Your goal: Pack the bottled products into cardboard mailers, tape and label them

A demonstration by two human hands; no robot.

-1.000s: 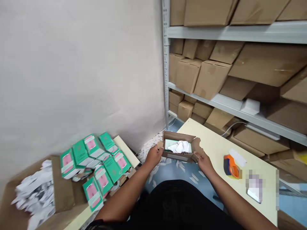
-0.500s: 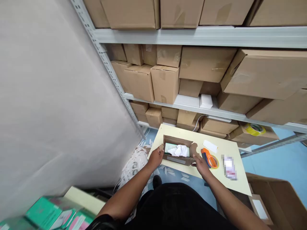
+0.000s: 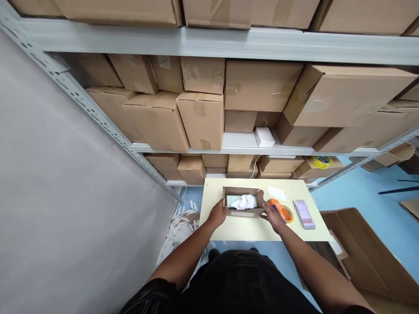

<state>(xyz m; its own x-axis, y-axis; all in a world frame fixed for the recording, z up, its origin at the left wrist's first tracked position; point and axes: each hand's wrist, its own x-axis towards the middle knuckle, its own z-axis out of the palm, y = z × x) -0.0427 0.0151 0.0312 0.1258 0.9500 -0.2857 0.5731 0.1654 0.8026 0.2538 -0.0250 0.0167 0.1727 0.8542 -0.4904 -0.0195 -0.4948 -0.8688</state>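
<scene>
An open cardboard box (image 3: 242, 191) rests on the pale yellow table (image 3: 255, 231) in front of me. Inside it lie crumpled white paper (image 3: 247, 202) and a pale green item (image 3: 231, 200), partly covered by the paper. My left hand (image 3: 218, 213) grips the box's left end. At the other end, my right hand (image 3: 273, 216) holds the right side by its flap, fingers partly hidden. Just right of that hand is an orange tape dispenser (image 3: 278, 207) with a roll of tape (image 3: 288, 213).
A white slip (image 3: 276, 192) and a blurred purple item (image 3: 304, 214) lie on the table. Shelving (image 3: 209, 41) packed with cardboard boxes (image 3: 200, 117) stands behind. White scraps (image 3: 178, 233) litter the floor at left, beside the wall (image 3: 65, 196). A large open carton (image 3: 363, 248) sits at right.
My view has turned to the right, and the table now looks squarer to me. Both hands keep hold of the box, which sits straighter. The green packages at lower left have left the view.
</scene>
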